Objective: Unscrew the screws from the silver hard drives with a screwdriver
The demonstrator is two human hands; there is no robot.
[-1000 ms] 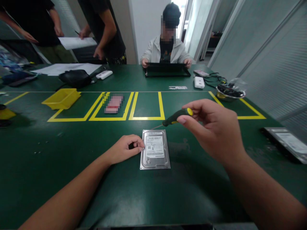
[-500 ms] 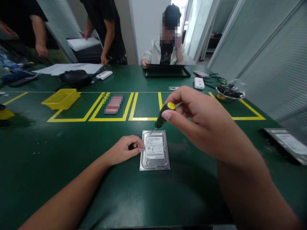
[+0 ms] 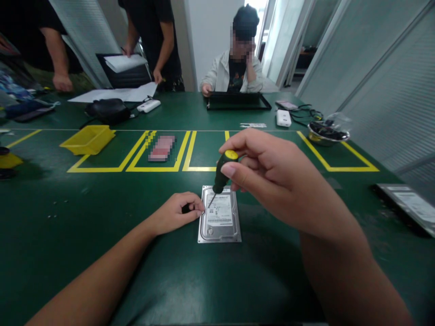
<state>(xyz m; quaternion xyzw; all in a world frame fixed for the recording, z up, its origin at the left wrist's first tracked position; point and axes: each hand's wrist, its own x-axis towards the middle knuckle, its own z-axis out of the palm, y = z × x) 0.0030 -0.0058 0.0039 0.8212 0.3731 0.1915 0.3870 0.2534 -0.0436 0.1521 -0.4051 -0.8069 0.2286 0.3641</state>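
Note:
A silver hard drive (image 3: pixel 219 233) with a white label lies flat on the green table in front of me. At its left edge, my left hand (image 3: pixel 180 210) is closed, thumb and bent fingers gripping the side. My right hand (image 3: pixel 268 176) pinches a screwdriver (image 3: pixel 222 174) by its dark handle with a yellow end cap. The screwdriver tilts down to the left, its thin tip over the left part of the label. Whether the tip touches the drive I cannot tell.
A second hard drive (image 3: pixel 411 203) lies at the right. Yellow tape marks boxes around a yellow bin (image 3: pixel 90 140), a blurred pink item (image 3: pixel 162 148) and a bowl of dark parts (image 3: pixel 328 133). Small screws (image 3: pixel 52 216) lie at left. A person (image 3: pixel 234 68) sits opposite with a black frame (image 3: pixel 238 102).
My right hand has moved the screwdriver left and toward me, its tip passing from the drive's far end to the label's left side. My left hand stays at the drive's edge.

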